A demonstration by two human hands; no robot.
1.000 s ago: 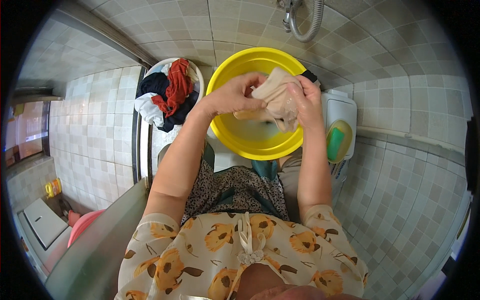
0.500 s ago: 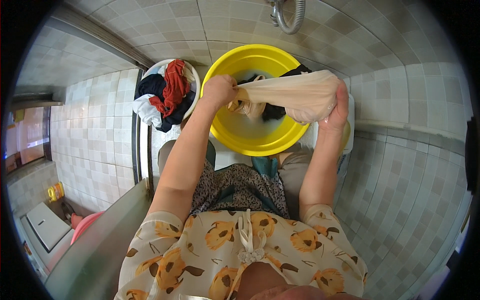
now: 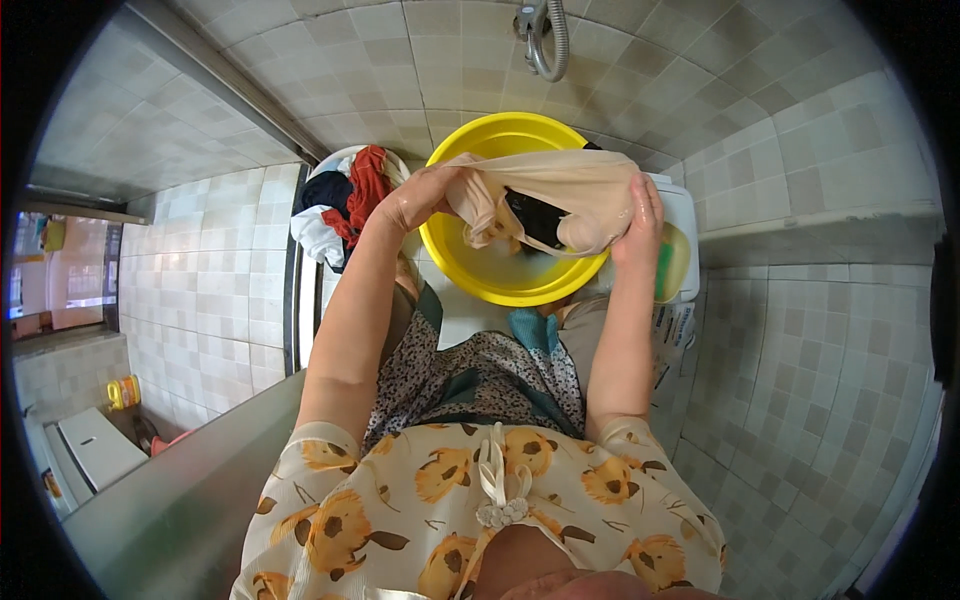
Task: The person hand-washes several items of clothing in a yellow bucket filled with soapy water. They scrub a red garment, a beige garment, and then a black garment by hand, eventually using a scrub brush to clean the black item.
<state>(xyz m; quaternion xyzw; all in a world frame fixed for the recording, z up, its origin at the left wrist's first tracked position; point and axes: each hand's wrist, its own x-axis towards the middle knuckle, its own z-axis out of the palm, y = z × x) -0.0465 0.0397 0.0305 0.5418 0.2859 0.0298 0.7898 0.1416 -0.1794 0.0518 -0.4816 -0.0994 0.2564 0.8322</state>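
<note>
Stretched between my hands is a wet beige garment (image 3: 560, 178), held over a yellow basin (image 3: 455, 265). My left hand (image 3: 425, 192) is closed on its left end near the basin's left rim. On the other side my right hand (image 3: 640, 222) grips the bunched right end, just past the right rim. The cloth sags in the middle and opens into a loop. Through that gap dark cloth (image 3: 540, 218) shows in the basin, above cloudy water (image 3: 505, 268). The garment hides much of what lies in the basin.
Left of the basin stands a pale tub with red (image 3: 368, 190), dark and white clothes (image 3: 318, 235) heaped in it. At the right a white container (image 3: 682, 215) holds something green and yellow. A metal shower hose (image 3: 553, 45) hangs on the tiled wall ahead. A frosted panel (image 3: 210, 480) stands at my left.
My hands have come a little lower relative to my body, and the left has moved left. The beige garment has gone from a narrow taut strip to a wider, opened-out loop.
</note>
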